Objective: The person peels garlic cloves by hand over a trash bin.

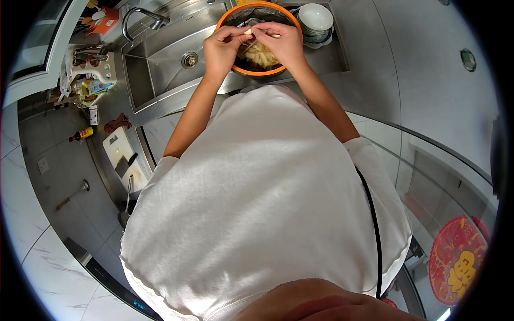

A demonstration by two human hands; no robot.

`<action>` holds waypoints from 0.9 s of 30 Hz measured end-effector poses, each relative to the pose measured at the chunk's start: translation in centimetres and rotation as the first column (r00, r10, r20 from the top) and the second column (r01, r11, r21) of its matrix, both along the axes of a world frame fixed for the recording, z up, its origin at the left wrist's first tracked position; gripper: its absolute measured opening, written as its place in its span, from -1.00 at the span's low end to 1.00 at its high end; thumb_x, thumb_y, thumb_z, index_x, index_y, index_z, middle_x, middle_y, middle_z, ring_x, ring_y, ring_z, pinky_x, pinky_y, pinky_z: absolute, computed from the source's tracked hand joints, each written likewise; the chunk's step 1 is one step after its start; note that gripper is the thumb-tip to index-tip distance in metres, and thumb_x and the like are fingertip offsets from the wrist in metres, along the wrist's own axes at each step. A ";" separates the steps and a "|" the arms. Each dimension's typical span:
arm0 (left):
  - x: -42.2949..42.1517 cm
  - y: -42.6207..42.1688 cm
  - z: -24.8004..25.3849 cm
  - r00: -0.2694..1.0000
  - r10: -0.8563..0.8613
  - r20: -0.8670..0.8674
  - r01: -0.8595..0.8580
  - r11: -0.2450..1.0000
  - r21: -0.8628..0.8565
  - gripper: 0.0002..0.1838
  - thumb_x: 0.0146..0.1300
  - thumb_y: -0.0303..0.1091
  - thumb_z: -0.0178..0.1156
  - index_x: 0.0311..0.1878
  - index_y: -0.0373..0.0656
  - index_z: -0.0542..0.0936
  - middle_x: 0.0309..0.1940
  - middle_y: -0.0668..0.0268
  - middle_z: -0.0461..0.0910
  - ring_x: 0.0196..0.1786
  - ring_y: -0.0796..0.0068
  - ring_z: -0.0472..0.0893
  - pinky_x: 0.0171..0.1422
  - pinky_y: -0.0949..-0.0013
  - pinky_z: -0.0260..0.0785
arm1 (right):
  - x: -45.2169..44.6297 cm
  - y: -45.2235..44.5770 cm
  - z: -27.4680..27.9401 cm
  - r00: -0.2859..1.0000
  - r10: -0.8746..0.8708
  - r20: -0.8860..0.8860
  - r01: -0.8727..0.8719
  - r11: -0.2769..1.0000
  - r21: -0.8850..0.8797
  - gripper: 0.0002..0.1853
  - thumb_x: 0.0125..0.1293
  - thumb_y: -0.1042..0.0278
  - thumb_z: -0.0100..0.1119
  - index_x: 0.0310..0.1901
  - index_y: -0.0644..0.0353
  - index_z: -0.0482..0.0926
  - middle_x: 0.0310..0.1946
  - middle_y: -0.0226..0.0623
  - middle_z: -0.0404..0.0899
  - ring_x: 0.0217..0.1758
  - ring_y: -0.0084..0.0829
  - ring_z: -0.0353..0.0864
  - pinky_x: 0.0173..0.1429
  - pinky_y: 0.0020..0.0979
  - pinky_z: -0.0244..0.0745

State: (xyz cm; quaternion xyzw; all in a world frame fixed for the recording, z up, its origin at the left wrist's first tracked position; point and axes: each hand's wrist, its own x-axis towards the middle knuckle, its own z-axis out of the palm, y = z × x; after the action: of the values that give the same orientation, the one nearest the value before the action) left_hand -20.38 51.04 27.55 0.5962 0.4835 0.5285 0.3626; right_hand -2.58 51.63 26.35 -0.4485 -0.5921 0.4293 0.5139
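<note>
Both of my hands are close together over an orange-rimmed bin (pixel 293 18) with a dark liner, at the top of the view. Pale yellowish scraps (pixel 261 56) lie inside it. My left hand (pixel 224 47) pinches a small whitish piece (pixel 248 32) between thumb and fingertips. The fingers of my right hand (pixel 282 43) are closed and touch the same piece from the other side. Another small pale bit (pixel 276 36) shows at the right hand's fingers.
A steel sink (pixel 160 67) with a faucet (pixel 144 16) lies left of the bin. White bowls (pixel 316 17) are stacked to its right. Farther left are a utensil rack (pixel 93 67), a bottle (pixel 82 134), and a white cutting board (pixel 120 150) with a dark-bladed knife.
</note>
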 end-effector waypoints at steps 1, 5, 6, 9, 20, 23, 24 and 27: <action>0.0 0.0 0.0 1.000 0.000 0.011 0.000 1.000 -0.005 -0.83 0.20 -0.53 0.52 -0.13 -0.23 0.83 -0.31 0.30 0.78 -0.31 0.60 0.70 -0.12 0.50 0.55 | 0.0 0.0 0.0 1.000 0.006 -0.023 -0.006 1.000 0.001 -0.80 0.39 0.42 0.43 -0.03 0.33 0.77 -0.34 -0.39 0.78 -0.29 -0.71 0.67 -0.17 -0.60 0.54; 0.2 -0.2 0.4 1.000 -0.016 -0.006 0.016 1.000 0.001 -0.84 0.20 -0.53 0.51 -0.14 -0.23 0.83 -0.31 0.30 0.78 -0.31 0.59 0.70 -0.12 0.50 0.55 | 0.1 -0.1 0.0 1.000 0.005 -0.019 -0.005 1.000 -0.016 -0.80 0.39 0.42 0.43 -0.03 0.34 0.77 -0.33 -0.39 0.78 -0.28 -0.71 0.67 -0.18 -0.60 0.54; 0.2 -0.2 0.4 1.000 -0.017 -0.006 0.017 1.000 0.007 -0.84 0.20 -0.54 0.51 -0.14 -0.23 0.83 -0.31 0.30 0.78 -0.31 0.59 0.71 -0.11 0.51 0.55 | 0.2 -0.2 0.2 0.999 0.009 -0.041 -0.010 1.000 -0.024 -0.80 0.39 0.42 0.43 -0.03 0.34 0.77 -0.33 -0.40 0.78 -0.28 -0.71 0.67 -0.19 -0.60 0.54; 0.4 -0.3 0.6 1.000 -0.021 -0.017 0.022 0.999 0.027 -0.85 0.21 -0.56 0.50 -0.14 -0.23 0.83 -0.31 0.31 0.77 -0.30 0.59 0.71 -0.11 0.51 0.55 | 0.3 -0.4 0.6 0.999 0.006 -0.053 -0.008 0.999 -0.041 -0.80 0.40 0.42 0.42 -0.03 0.34 0.76 -0.31 -0.39 0.78 -0.28 -0.71 0.67 -0.19 -0.61 0.54; 0.5 -0.2 1.3 0.996 -0.043 -0.079 0.045 0.998 0.031 -0.84 0.18 -0.59 0.49 -0.15 -0.22 0.83 -0.31 0.31 0.78 -0.28 0.56 0.72 -0.10 0.49 0.56 | 1.0 -0.3 0.1 0.996 0.039 -0.080 -0.045 0.996 -0.075 -0.79 0.39 0.41 0.43 -0.03 0.33 0.76 -0.30 -0.39 0.79 -0.25 -0.70 0.70 -0.14 -0.61 0.57; 0.4 -0.1 1.4 0.991 -0.064 -0.117 0.068 0.997 0.033 -0.83 0.18 -0.59 0.49 -0.16 -0.21 0.84 -0.31 0.31 0.78 -0.28 0.55 0.72 -0.12 0.48 0.55 | 1.0 -0.4 0.5 0.996 0.039 -0.074 -0.047 0.994 -0.101 -0.80 0.38 0.43 0.42 -0.03 0.33 0.76 -0.30 -0.40 0.78 -0.25 -0.71 0.69 -0.15 -0.61 0.56; 0.5 -0.1 1.4 0.992 -0.060 -0.115 0.065 0.997 0.037 -0.83 0.17 -0.59 0.49 -0.16 -0.20 0.84 -0.32 0.30 0.77 -0.29 0.55 0.71 -0.12 0.48 0.54 | 0.9 -0.4 0.4 0.994 0.033 -0.100 -0.042 0.995 -0.093 -0.80 0.38 0.44 0.42 -0.03 0.33 0.76 -0.31 -0.41 0.78 -0.25 -0.71 0.68 -0.16 -0.62 0.55; 0.7 -0.1 1.3 0.992 -0.057 -0.117 0.061 0.997 0.038 -0.84 0.18 -0.60 0.48 -0.16 -0.21 0.83 -0.30 0.29 0.78 -0.27 0.55 0.72 -0.11 0.48 0.54 | 0.5 -0.2 0.1 0.990 0.007 -0.142 -0.019 0.996 -0.084 -0.82 0.34 0.46 0.43 -0.08 0.32 0.76 -0.33 -0.42 0.78 -0.28 -0.71 0.68 -0.17 -0.61 0.55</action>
State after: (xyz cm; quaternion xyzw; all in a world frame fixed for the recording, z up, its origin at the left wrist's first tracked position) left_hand -19.73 50.89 28.81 0.6473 0.4748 0.4921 0.3369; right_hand -2.04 51.41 26.41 -0.4344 -0.5384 0.4881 0.5321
